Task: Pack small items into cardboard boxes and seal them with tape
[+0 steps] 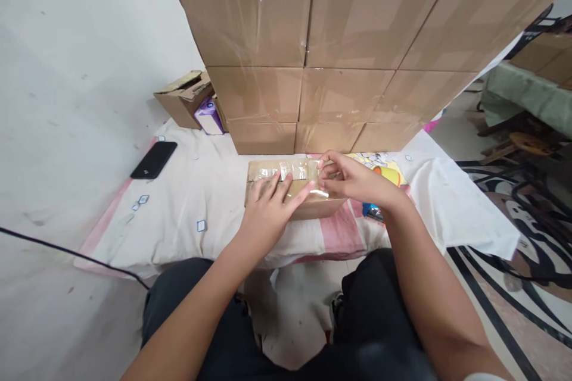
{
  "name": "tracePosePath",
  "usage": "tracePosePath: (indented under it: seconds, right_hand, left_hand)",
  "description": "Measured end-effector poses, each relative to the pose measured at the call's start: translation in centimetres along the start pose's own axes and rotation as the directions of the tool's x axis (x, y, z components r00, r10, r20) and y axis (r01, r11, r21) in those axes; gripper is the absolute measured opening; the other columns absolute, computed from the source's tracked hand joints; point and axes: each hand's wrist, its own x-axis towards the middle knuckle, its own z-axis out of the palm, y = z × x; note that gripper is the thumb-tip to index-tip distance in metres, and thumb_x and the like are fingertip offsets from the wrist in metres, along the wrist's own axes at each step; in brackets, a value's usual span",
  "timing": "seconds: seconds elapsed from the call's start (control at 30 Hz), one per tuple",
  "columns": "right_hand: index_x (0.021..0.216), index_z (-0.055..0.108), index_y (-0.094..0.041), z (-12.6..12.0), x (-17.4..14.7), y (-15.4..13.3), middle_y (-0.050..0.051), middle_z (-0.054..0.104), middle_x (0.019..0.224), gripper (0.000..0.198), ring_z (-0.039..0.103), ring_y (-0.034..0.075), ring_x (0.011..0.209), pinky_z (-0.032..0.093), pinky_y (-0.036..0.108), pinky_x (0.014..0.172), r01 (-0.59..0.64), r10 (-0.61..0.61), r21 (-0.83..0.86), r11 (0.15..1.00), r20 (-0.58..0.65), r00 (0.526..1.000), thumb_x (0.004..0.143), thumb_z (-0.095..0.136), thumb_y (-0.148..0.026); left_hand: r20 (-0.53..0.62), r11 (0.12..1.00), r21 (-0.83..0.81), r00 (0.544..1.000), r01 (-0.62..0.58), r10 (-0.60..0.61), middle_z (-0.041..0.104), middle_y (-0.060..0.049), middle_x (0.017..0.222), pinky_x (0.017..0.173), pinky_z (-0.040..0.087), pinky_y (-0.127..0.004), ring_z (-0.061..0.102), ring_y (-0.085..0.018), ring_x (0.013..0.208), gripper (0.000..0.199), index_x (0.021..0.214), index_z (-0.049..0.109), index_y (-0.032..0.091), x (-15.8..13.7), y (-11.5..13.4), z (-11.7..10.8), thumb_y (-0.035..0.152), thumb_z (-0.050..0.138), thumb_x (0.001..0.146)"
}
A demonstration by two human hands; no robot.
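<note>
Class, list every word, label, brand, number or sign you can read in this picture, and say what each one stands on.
No text can be read anywhere.
Purple packet: print too small and blurred.
Cartoon print on the cloth: a picture, no legible words.
Small stickers on the cloth: blank or too small.
Taped small box under the left hand and right hand: no label visible.

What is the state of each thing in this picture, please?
Small box: closed, clear tape across its top.
Left hand: flat, pressing on the small box.
Right hand: pinching the tape at the box edge.
Stacked boxes: closed, taped.
Phone: screen dark, lying flat.
Corner box: flaps open.
</note>
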Motion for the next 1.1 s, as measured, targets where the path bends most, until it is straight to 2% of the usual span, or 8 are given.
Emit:
tracePosePath:
  seconds: [0.37, 0.53, 0.63, 0.7, 0.8, 1.0, 1.07, 1.1]
  right_hand:
    - [0.093, 0.051, -0.024, 1.3, 0.6, -1.3, -0.003, 0.066, 0.069, 0.011, 0.058, 0.016, 0.062, 0.039, 0.027, 0.06, -0.06, -0.016, -0.367, 0.928, -0.2, 0.98, 0.087, 0.058, -0.029]
    - [0.081, 0.057, -0.021, 2.3, 1.7, -1.0, 0.006, 0.065, 0.085, 0.011, 0.062, 0.022, 0.08, 0.043, 0.034, 0.074, -0.123, -0.164, -0.721, 0.682, -0.315, 0.935, 0.088, 0.059, -0.028]
    - [0.101, 0.058, -0.018, 2.8, 2.6, 0.0, 0.016, 0.06, 0.113, 0.035, 0.058, 0.033, 0.105, 0.044, 0.043, 0.088, -0.301, -0.255, -0.765, 0.57, -0.513, 0.82, 0.078, 0.074, -0.038]
    - [0.12, 0.052, -0.017, 2.5, 3.0, 0.8, 0.019, 0.054, 0.124, 0.061, 0.052, 0.038, 0.116, 0.042, 0.051, 0.094, -0.395, -0.304, -0.701, 0.593, -0.65, 0.697, 0.073, 0.078, -0.045]
    - [0.126, 0.049, -0.019, 0.3, 2.7, 2.2, 0.019, 0.053, 0.128, 0.056, 0.051, 0.037, 0.119, 0.04, 0.056, 0.096, -0.398, -0.336, -0.63, 0.667, -0.731, 0.594, 0.081, 0.069, -0.046]
    - [0.109, 0.059, -0.019, -11.3, -2.0, 8.4, 0.014, 0.064, 0.115, 0.028, 0.062, 0.027, 0.098, 0.046, 0.052, 0.094, -0.402, -0.437, -0.533, 0.745, -0.844, 0.312, 0.085, 0.056, -0.034]
    - [0.105, 0.061, -0.018, -14.9, -4.1, 11.6, 0.013, 0.067, 0.107, 0.027, 0.063, 0.025, 0.09, 0.051, 0.046, 0.086, -0.4, -0.353, -0.433, 0.807, -0.899, 0.26, 0.082, 0.055, -0.03]
    - [0.104, 0.063, -0.017, -16.2, -5.1, 13.2, 0.013, 0.068, 0.105, 0.028, 0.063, 0.025, 0.088, 0.052, 0.045, 0.085, -0.405, -0.299, -0.39, 0.827, -0.915, 0.27, 0.08, 0.054, -0.029]
  left_hand:
    - [-0.043, 1.0, -0.001, 0.999, -0.024, 0.024, 0.058, -0.014, 0.146, 0.107, 0.04, -0.066, 0.052, -0.043, 0.136, 0.057, 0.141, 0.059, 0.034, -0.2, 0.6, 0.4, 0.007, 0.053, 0.091]
    - [-0.038, 1.0, -0.016, 0.999, -0.011, 0.01, 0.058, -0.016, 0.145, 0.108, 0.04, -0.066, 0.052, -0.043, 0.136, 0.052, 0.137, 0.061, 0.032, -0.1, 0.8, 0.5, 0.01, 0.053, 0.092]
    - [-0.023, 1.0, -0.022, 1.0, 0.001, -0.001, 0.059, -0.016, 0.144, 0.109, 0.039, -0.065, 0.053, -0.041, 0.136, 0.048, 0.137, 0.062, 0.03, -0.1, 0.7, 0.7, 0.011, 0.051, 0.094]
    - [-0.006, 0.999, -0.035, 1.0, -0.001, 0.001, 0.058, -0.016, 0.145, 0.11, 0.037, -0.064, 0.052, -0.04, 0.137, 0.049, 0.138, 0.061, 0.03, 0.0, 0.6, 0.6, 0.011, 0.052, 0.094]
    - [0.021, 0.997, -0.077, 1.0, -0.009, 0.011, 0.052, -0.012, 0.152, 0.114, 0.033, -0.063, 0.046, -0.037, 0.143, 0.054, 0.14, 0.059, 0.031, 0.0, 0.4, 0.1, 0.007, 0.052, 0.092]
    - [0.017, 0.983, -0.157, 0.995, -0.091, 0.095, 0.055, -0.007, 0.15, 0.121, 0.021, -0.062, 0.044, -0.026, 0.145, 0.061, 0.144, 0.053, 0.027, -0.1, 0.3, -0.5, 0.001, 0.044, 0.09]
    - [0.011, 0.982, -0.154, 0.994, -0.108, 0.111, 0.055, -0.007, 0.15, 0.122, 0.021, -0.06, 0.046, -0.025, 0.144, 0.061, 0.144, 0.053, 0.027, -0.2, 0.3, -0.3, 0.0, 0.043, 0.09]
    - [0.011, 0.983, -0.147, 0.993, -0.113, 0.115, 0.054, -0.007, 0.151, 0.121, 0.021, -0.059, 0.046, -0.025, 0.143, 0.06, 0.143, 0.054, 0.028, -0.2, 0.3, -0.3, 0.0, 0.043, 0.091]
